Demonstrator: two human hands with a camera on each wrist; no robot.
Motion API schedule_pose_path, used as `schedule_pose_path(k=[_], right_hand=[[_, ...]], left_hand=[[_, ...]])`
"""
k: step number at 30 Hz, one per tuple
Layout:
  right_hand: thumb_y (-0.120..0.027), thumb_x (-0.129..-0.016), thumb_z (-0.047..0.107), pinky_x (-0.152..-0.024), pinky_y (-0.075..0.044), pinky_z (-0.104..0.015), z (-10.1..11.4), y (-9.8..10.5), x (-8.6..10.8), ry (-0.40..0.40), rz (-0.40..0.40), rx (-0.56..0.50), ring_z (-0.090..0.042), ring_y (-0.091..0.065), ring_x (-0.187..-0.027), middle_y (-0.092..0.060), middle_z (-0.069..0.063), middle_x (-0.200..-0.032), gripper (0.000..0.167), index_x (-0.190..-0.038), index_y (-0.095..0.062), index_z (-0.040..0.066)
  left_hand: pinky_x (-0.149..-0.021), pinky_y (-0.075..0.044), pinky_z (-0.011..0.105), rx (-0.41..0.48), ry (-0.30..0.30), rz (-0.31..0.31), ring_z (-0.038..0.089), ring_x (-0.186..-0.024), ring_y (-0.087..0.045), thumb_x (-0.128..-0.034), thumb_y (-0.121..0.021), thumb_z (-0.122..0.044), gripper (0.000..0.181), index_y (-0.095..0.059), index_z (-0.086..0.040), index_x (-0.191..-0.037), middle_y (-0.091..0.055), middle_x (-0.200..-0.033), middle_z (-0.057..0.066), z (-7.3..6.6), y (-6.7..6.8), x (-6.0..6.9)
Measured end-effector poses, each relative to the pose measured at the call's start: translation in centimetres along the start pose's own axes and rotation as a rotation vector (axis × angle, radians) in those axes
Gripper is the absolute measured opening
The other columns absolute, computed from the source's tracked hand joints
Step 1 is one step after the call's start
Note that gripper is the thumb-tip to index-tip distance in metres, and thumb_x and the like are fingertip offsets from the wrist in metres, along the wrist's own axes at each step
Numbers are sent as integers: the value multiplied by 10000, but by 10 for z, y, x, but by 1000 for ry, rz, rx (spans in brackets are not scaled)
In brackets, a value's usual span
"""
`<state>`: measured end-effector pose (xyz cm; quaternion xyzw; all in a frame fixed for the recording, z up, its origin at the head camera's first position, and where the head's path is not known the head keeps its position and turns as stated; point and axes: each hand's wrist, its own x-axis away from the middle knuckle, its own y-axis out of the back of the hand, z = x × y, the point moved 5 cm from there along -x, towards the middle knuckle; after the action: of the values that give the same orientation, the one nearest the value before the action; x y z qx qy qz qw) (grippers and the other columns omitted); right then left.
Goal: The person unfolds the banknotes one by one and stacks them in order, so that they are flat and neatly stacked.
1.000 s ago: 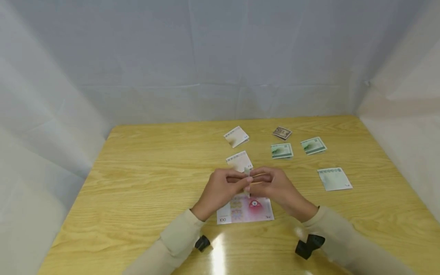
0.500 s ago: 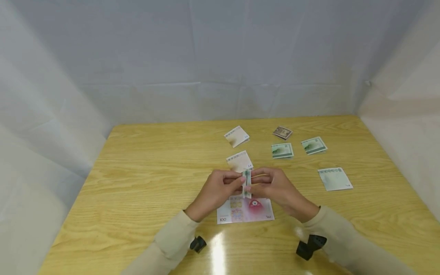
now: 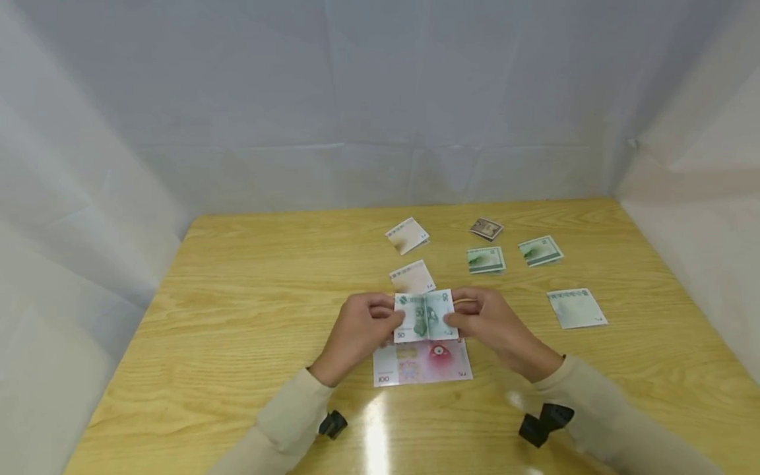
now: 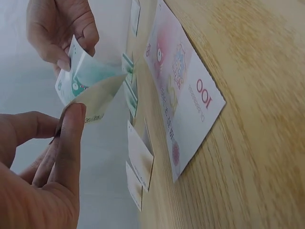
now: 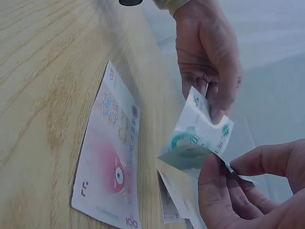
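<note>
A green 50 banknote (image 3: 423, 318), creased down its middle, is held up between my two hands. My left hand (image 3: 363, 330) pinches its left end between thumb and fingers. The right end is pinched by my right hand (image 3: 493, 326) in the same way. In both wrist views the note bends at the crease, a little above the table. Below it, a pink 100 banknote (image 3: 423, 363) lies flat and unfolded on the wood, apart from the hands; its upper edge is partly hidden by the green note in the head view.
Folded notes lie farther back: two pale ones (image 3: 407, 235), a small brown one (image 3: 487, 229) and two green ones (image 3: 485, 260). At the right lies a pale green folded note (image 3: 577, 308). White sheeting (image 3: 380, 99) surrounds the wooden table (image 3: 249, 316) at the back and sides.
The green note was folded and seen edge-on between my fingers; it has opened out to show its printed face. My hands have moved apart, each keeping one end.
</note>
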<state>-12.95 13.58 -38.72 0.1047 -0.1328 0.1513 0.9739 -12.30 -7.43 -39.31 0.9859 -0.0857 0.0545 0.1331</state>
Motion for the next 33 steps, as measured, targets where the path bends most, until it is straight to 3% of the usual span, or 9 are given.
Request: schedule_pose_path(k=[7, 13, 22, 33], right_hand=[[-662, -951, 33, -786, -615, -346, 0, 10, 0, 12, -28, 13, -219, -717, -887, -725, -173, -1047, 324, -1241, -604, -99], [-665, -949, 24, -765, -613, -314, -5, 17, 0, 8, -35, 8, -196, -712, -883, -725, -170, -1042, 318, -1229, -604, -114], [-701, -940, 50, -773, -607, -293, -12, 24, 0, -40, -43, 6, -172, -693, -904, -709, -164, -1060, 371, -1247, -580, -120], [-705, -939, 31, -753, -612, -292, -16, 27, -1, -47, -29, 2, -165, -701, -871, -726, -121, -987, 305, -1180, -603, -126]], left_hand=[[-682, -627, 467, 23, 28, 4, 178, -690, -697, -946, -682, -36, 208, -686, 78, -1120, -750, -931, 125, 3, 8, 2], [-718, -634, 417, 49, 48, -8, 225, -788, -736, -950, -672, -9, 201, -676, 105, -1115, -741, -940, 175, 7, 14, 3], [-729, -634, 413, 105, 93, -18, 226, -766, -727, -945, -677, 6, 152, -693, 92, -1069, -742, -913, 168, 12, 20, 4], [-731, -633, 367, 142, 114, 22, 219, -772, -724, -946, -672, 0, 181, -665, 108, -1091, -739, -934, 180, 17, 25, 5]])
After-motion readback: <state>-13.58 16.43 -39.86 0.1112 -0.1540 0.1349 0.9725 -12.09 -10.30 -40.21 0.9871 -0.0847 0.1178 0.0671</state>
